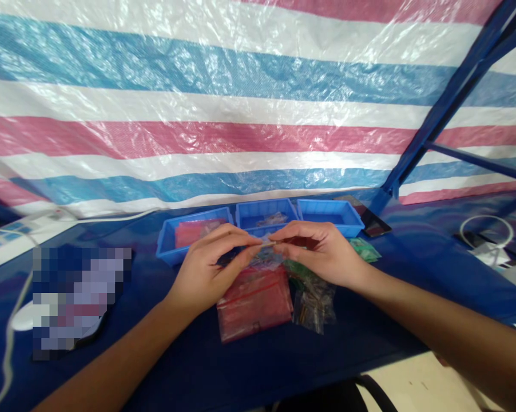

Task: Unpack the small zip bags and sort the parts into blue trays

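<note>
Left hand (209, 263) and right hand (320, 252) pinch a small thin item (268, 244), fingertips nearly together; red plastic bags (255, 312) lie below them.

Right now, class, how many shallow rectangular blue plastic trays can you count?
3. The left tray holds red plastic packets; the middle tray holds clear plastic packets; the right tray stands beside the middle one. The left hand and right hand could hide more.
</note>
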`<state>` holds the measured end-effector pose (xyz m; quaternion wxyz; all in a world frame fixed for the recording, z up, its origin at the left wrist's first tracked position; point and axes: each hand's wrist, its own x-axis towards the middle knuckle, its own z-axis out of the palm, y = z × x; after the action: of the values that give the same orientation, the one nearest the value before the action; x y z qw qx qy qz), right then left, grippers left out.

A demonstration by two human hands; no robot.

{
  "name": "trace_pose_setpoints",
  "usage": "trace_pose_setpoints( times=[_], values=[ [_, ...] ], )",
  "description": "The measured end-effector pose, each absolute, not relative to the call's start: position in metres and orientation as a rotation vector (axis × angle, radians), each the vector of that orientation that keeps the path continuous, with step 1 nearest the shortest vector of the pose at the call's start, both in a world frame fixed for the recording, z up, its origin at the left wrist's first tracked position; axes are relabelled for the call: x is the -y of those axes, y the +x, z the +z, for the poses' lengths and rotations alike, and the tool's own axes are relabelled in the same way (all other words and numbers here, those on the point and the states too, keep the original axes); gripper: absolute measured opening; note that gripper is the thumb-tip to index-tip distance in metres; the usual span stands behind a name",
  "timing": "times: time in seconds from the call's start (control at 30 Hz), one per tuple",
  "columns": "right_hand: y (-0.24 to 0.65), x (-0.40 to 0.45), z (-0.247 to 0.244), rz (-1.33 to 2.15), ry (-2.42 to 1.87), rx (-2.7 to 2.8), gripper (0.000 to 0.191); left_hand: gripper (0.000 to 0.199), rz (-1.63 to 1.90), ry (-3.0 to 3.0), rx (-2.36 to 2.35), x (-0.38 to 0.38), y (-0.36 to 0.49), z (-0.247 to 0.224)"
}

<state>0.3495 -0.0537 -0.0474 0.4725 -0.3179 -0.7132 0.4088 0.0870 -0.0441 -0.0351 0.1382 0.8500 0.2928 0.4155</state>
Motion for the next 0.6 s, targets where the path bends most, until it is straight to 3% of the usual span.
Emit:
trace_pose_setpoints(
  times=[0.2, 0.43, 0.6],
  values=[
    [0.349, 0.055, -0.043, 0.932, -0.766, 1.7, 0.014, 0.013, 1.226, 2.416, -0.913, 0.048, 0.09, -0.031],
    [0.345, 0.052, -0.047, 1.095, -0.807, 1.511, 0.031, 0.021, 1.236, 2.218, -1.075, 0.044, 0.088, -0.049],
    [0.345, 0.054, -0.05, 0.994, -0.823, 1.523, 0.028, 0.021, 1.269, 2.24, -1.103, 0.046, 0.088, -0.05]
  ],
)
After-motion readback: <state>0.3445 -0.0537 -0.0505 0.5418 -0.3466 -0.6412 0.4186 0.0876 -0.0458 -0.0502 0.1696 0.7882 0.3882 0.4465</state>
